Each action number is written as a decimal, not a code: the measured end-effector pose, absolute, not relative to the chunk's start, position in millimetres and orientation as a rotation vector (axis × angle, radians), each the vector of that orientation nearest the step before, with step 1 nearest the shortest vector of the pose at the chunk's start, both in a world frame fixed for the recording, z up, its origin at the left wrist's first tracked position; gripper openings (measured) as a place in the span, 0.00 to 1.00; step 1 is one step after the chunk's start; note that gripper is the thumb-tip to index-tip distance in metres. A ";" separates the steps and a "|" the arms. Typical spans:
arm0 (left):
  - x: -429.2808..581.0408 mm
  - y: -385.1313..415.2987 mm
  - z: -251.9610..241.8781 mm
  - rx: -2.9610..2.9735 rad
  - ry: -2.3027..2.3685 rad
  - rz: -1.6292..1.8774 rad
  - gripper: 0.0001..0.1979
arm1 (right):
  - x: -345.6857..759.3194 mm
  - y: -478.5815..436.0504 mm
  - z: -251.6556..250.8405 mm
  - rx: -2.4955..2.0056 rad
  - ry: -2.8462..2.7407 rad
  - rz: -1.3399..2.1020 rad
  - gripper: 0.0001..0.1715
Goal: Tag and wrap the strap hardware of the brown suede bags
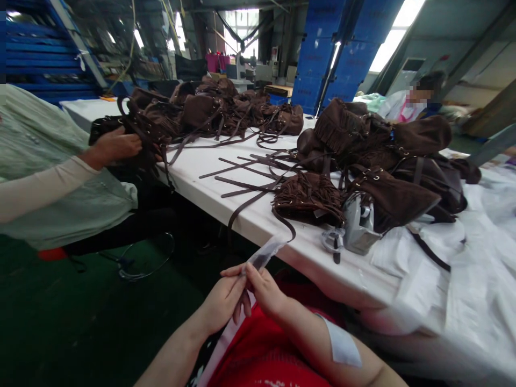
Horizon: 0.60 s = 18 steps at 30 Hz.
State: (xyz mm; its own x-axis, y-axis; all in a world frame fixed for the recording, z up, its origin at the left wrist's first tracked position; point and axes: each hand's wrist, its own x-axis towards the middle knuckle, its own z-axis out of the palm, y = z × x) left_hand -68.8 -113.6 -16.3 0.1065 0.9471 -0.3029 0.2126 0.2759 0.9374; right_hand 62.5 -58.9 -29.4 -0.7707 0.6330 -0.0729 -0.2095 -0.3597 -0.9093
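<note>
My left hand (223,301) and my right hand (264,290) meet low in the middle of the view, above my red top. Both pinch a thin clear plastic strip (264,255) that rises from between the fingers toward the table edge. The fingers of both hands are pressed together on it. Just beyond, on the white table (250,215), lies a brown fringed suede bag (308,199) with a long strap hanging over the edge.
Heaps of brown fringed bags (379,145) and loose brown straps (250,172) cover the table. A grey tape dispenser (358,223) stands near the edge. At left a seated co-worker's hand (116,145) handles a bag. Another person sits at the far right. Blue crates stand behind.
</note>
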 end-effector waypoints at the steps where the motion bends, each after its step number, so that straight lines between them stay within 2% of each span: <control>1: -70.3 -111.4 -17.4 1.213 1.382 0.804 0.30 | 61.3 -60.5 -30.1 -0.571 -1.340 2.166 0.42; 5: -86.4 -109.0 -23.8 1.267 1.357 0.668 0.25 | 64.3 -48.2 -26.2 -0.647 -1.141 1.972 0.35; 10: -88.1 -118.8 -27.6 1.068 1.277 0.546 0.34 | 70.1 -28.0 -18.3 -0.691 -0.959 1.815 0.32; 18: -79.0 -124.0 -25.6 1.094 1.543 0.740 0.33 | 48.1 -57.8 -38.9 -0.615 -1.251 2.042 0.42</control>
